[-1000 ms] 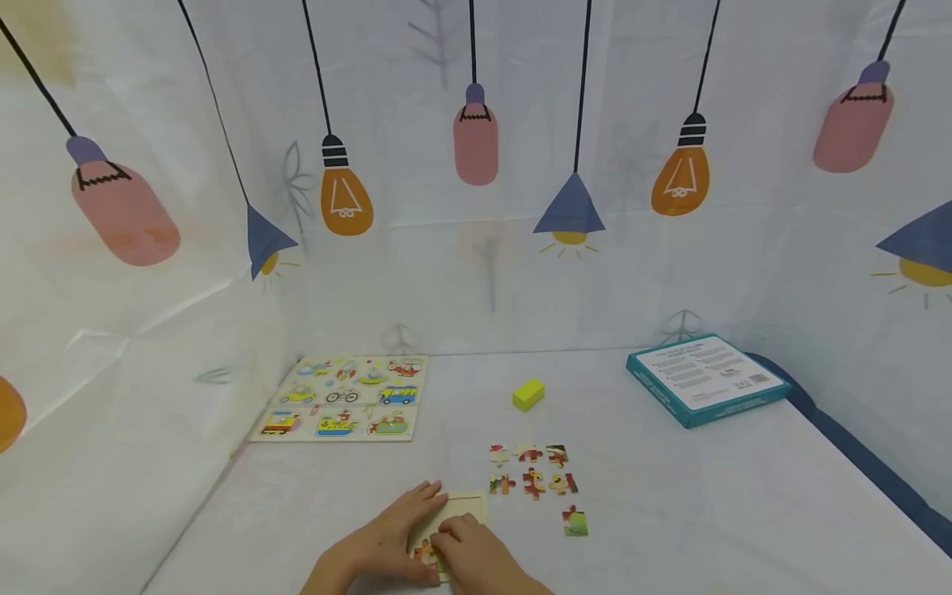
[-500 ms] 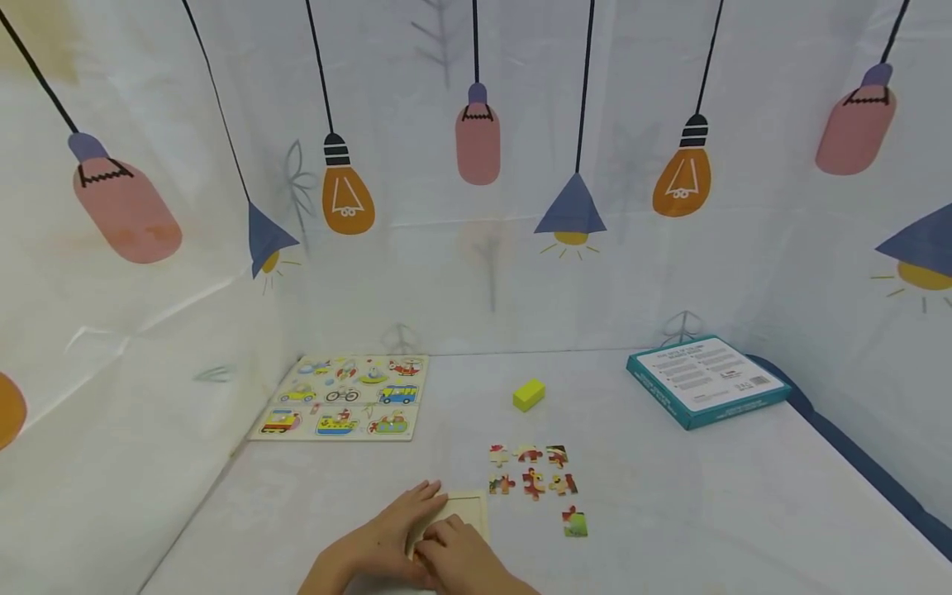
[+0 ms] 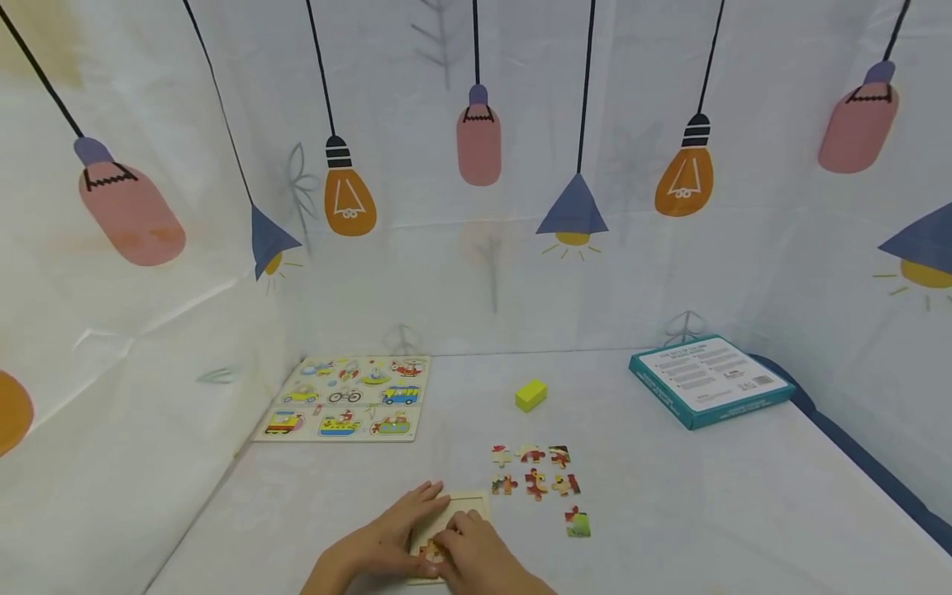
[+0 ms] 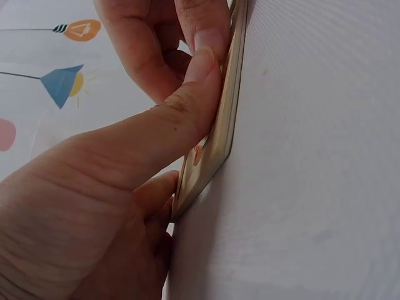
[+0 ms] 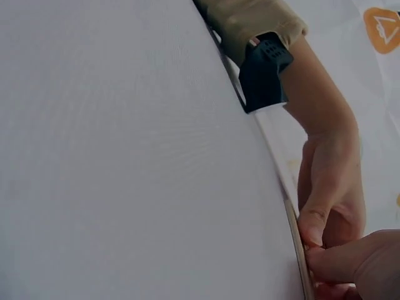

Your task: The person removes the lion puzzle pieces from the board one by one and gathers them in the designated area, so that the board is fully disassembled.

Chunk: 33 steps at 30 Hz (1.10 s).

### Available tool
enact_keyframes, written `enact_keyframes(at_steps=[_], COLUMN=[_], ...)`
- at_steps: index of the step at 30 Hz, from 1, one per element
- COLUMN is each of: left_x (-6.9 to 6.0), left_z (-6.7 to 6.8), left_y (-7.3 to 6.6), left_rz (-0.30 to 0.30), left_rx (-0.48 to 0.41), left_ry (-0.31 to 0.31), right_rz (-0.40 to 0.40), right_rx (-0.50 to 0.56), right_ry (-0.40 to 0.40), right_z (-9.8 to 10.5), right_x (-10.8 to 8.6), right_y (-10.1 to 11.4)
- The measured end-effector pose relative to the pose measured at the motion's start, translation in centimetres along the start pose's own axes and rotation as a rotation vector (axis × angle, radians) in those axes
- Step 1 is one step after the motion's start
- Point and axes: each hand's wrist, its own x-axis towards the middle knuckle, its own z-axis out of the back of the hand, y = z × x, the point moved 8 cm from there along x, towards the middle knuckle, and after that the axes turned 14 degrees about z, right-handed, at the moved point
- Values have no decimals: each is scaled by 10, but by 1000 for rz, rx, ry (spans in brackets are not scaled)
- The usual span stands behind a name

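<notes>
A small wooden puzzle tray lies at the front of the table in the head view, with jigsaw pieces at its near end. My left hand holds the tray, fingers along the left side and thumb over the near end. Bent over the same end, my right hand has its fingertips on a jigsaw piece mostly hidden under them. In the left wrist view the left thumb meets the right hand's fingers above the tray's edge. Several loose jigsaw pieces lie to the tray's right.
A vehicle picture board lies at the back left. Behind the loose pieces sits a yellow-green block. A teal box rests at the back right, before the lamp-printed curtain.
My right hand first slid left over the tray's near end, covering the pieces there, then came back right and uncovered some. The left hand has barely moved; the loose pieces lie as before.
</notes>
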Motion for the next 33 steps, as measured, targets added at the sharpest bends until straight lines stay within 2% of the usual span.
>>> enact_keyframes(at_steps=[2, 8, 14, 23, 33], left_x=[0, 2, 4, 2, 2], left_z=[0, 4, 4, 4, 1], left_y=[0, -2, -3, -3, 1], left_rz=[-4, 1, 7, 9, 14], left_rx=[13, 24, 17, 1, 8], left_ry=[-7, -15, -6, -2, -2], right_rz=[-29, -32, -128, -161, -108], right_rx=[39, 56, 120, 192, 184], right_ry=[11, -46, -11, 3, -33], right_z=[1, 13, 11, 4, 3], right_x=[-2, -6, -10, -11, -12], right_y=[-3, -5, -17, -22, -19])
